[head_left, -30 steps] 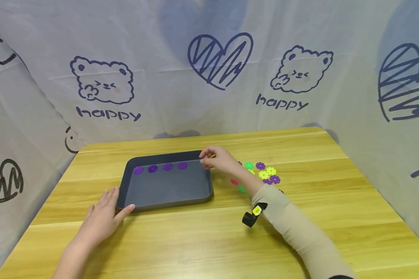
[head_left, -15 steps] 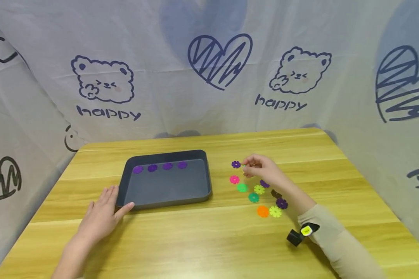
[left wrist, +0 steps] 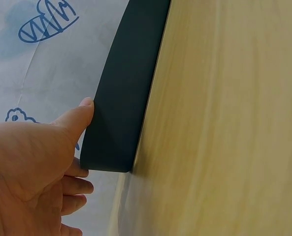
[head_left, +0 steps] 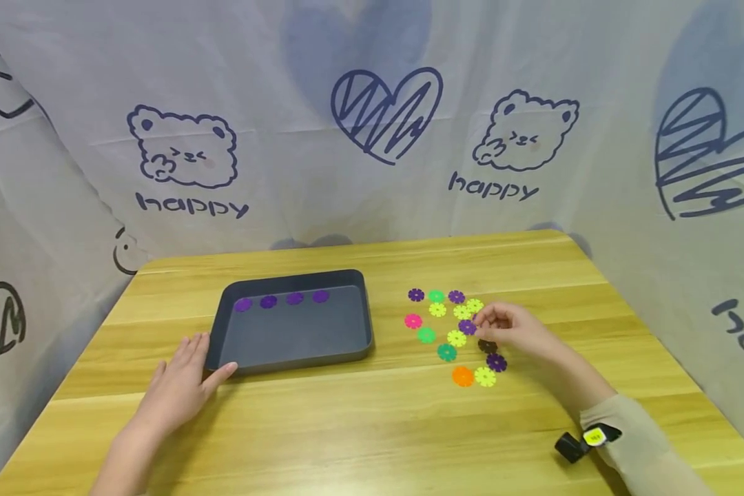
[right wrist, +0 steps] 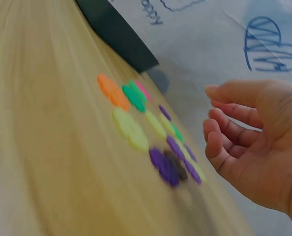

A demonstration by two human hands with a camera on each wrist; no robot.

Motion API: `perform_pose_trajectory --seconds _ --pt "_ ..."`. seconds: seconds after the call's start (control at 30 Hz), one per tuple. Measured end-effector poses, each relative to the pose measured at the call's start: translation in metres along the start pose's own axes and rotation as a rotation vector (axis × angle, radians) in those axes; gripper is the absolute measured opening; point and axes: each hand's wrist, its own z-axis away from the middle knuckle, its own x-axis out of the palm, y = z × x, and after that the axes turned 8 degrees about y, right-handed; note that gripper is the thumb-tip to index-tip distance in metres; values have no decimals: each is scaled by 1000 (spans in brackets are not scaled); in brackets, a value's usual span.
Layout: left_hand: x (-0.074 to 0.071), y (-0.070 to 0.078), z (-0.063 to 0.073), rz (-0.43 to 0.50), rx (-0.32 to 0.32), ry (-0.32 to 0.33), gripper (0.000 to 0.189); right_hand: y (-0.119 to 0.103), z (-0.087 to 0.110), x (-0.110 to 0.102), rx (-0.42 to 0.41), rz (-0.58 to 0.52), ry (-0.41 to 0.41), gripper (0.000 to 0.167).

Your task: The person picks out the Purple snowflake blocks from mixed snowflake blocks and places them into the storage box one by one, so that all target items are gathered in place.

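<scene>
A dark grey rectangular tray (head_left: 291, 334) lies on the table in the head view, with a row of several purple notched discs (head_left: 294, 298) along its back. At its front left corner my left hand (head_left: 182, 379) rests, straight fingers on the side and thumb at the front rim; the left wrist view shows this hand (left wrist: 42, 157) touching the tray wall (left wrist: 123, 88). My right hand (head_left: 521, 331) hovers over the loose discs, beside a purple disc (head_left: 468, 327). Nothing shows between the relaxed fingers of the right hand (right wrist: 259, 132) in the right wrist view.
Right of the tray lie scattered flower-like discs: pink (head_left: 413, 321), orange (head_left: 463, 376), teal (head_left: 447, 353), brown (head_left: 487, 346), dark purple (head_left: 497, 362) and several yellow ones. A white cloth (head_left: 285, 158) with drawings hangs behind the wooden table (head_left: 347, 434).
My right hand has moved from above the tray's back right corner rightward to the loose discs, uncovering several of them. The left hand stays at the tray corner.
</scene>
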Motion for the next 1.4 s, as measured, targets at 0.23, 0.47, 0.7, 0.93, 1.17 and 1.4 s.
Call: perform_pose_trajectory --seconds 0.23,0.47,0.7,0.93,1.17,1.4 --pt "0 -1 -1 5 7 0 96 20 18 -14 -15 113 -88 20" --pt "1 -1 1 6 8 2 96 30 23 -21 -55 147 -151 25" --pt "-2 -1 0 0 12 12 96 30 24 -24 -96 180 -198 28" --pt "-4 -4 -3 -4 15 3 96 34 20 -21 -135 232 -201 30" --pt "0 -3 -2 1 6 -13 96 32 22 -21 -97 236 -207 32" --pt "2 -2 -2 3 6 -11 96 29 24 -21 -62 205 -189 33"
